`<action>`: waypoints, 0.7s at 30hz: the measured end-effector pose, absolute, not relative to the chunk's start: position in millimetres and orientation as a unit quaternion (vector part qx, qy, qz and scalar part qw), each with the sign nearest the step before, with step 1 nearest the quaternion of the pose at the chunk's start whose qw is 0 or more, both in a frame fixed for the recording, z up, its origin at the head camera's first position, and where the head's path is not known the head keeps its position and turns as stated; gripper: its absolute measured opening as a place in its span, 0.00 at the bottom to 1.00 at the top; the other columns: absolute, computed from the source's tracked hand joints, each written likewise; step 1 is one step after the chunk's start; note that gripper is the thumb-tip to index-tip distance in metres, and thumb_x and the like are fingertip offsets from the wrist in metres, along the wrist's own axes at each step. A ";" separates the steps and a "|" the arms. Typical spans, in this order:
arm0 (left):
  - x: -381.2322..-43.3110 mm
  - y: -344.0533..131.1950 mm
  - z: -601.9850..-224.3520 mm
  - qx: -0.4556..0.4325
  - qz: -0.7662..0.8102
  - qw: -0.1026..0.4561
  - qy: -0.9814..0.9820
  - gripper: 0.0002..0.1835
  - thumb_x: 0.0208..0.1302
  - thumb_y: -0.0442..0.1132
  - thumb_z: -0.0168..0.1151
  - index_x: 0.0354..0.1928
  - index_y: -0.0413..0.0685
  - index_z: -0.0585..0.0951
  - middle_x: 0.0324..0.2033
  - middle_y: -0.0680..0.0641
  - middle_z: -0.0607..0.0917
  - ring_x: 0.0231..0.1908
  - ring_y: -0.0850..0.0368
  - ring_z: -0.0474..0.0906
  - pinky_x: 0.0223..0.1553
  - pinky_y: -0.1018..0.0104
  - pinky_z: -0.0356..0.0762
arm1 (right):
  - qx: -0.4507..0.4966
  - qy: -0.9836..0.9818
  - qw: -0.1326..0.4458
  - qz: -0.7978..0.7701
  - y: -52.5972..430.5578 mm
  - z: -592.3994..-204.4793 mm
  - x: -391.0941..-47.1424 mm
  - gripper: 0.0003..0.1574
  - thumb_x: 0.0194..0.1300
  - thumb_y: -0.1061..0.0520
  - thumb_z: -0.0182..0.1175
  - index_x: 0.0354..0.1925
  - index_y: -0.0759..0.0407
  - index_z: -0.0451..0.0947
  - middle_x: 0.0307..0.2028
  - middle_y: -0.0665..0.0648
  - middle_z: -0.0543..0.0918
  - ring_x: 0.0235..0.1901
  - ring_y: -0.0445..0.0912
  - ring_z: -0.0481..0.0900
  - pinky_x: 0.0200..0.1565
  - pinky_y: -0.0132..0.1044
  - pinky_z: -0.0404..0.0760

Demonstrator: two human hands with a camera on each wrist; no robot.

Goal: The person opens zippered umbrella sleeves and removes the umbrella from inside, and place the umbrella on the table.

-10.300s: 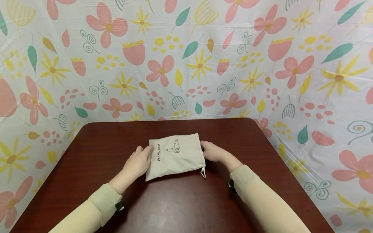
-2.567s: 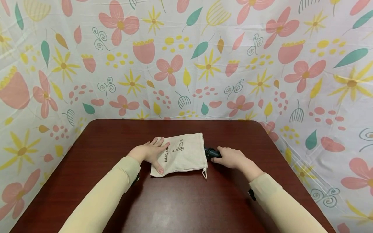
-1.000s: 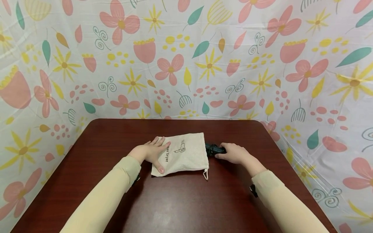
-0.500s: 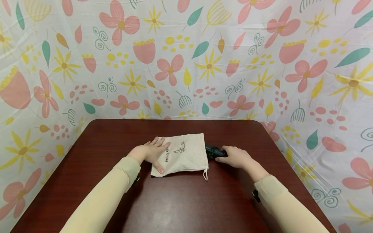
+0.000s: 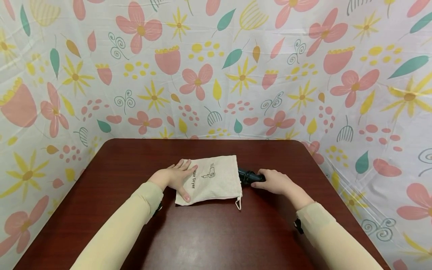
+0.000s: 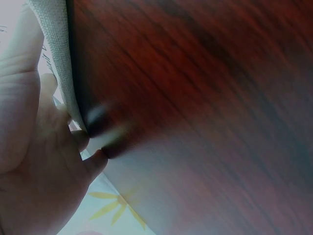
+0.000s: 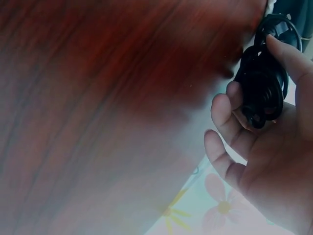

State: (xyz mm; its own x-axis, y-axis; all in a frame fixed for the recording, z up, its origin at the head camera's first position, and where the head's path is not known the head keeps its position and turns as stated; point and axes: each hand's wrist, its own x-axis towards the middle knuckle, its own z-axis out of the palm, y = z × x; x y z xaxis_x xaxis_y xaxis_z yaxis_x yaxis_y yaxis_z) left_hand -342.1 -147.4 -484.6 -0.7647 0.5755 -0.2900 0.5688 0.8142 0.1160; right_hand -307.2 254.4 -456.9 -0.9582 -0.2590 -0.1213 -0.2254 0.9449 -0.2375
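Note:
A cream drawstring bag (image 5: 216,180), printed "Hair Dryer", lies flat mid-table with its mouth facing right. My left hand (image 5: 174,177) presses on its closed end with fingers spread; in the left wrist view, fingertips of the left hand (image 6: 44,142) reach past the cloth edge. From the bag's mouth sticks a dark hair dryer (image 5: 249,176), its black cord (image 7: 261,83) bundled around the handle. My right hand (image 5: 275,181) grips the handle's end, thumb on the near side and fingers curled beneath in the right wrist view. The rest of the dryer is hidden inside the bag.
The dark reddish-brown table (image 5: 209,232) has rounded far corners. Flower-printed cloth (image 5: 216,75) hangs behind it and along both sides. A looped drawstring (image 5: 238,203) dangles from the bag's near right corner.
The left hand has gone from the bag's edge to spread on top. My right hand has drawn the hair dryer's handle out rightward, slightly further over the last second.

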 end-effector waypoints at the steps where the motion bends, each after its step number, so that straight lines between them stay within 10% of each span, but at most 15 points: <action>1: -339.5 -146.3 -480.8 0.302 0.003 0.158 0.940 0.74 0.12 0.79 0.56 0.68 0.62 0.36 0.66 0.42 0.32 0.62 0.39 0.23 0.55 0.38 0.38 | -0.123 0.983 0.076 -0.112 255.0 -456.9 -308.1 0.29 0.41 0.24 0.55 0.36 0.38 0.71 0.27 0.45 0.73 0.26 0.43 0.70 0.24 0.39 0.64; 21: -324.7 -142.4 -461.1 0.296 -0.030 0.156 0.942 0.72 0.15 0.81 0.52 0.68 0.59 0.38 0.66 0.43 0.35 0.63 0.44 0.25 0.57 0.44 0.41 | -0.144 0.978 0.099 -0.118 259.3 -449.9 -337.1 0.29 0.47 0.29 0.56 0.45 0.39 0.72 0.42 0.46 0.75 0.40 0.45 0.71 0.37 0.50 0.68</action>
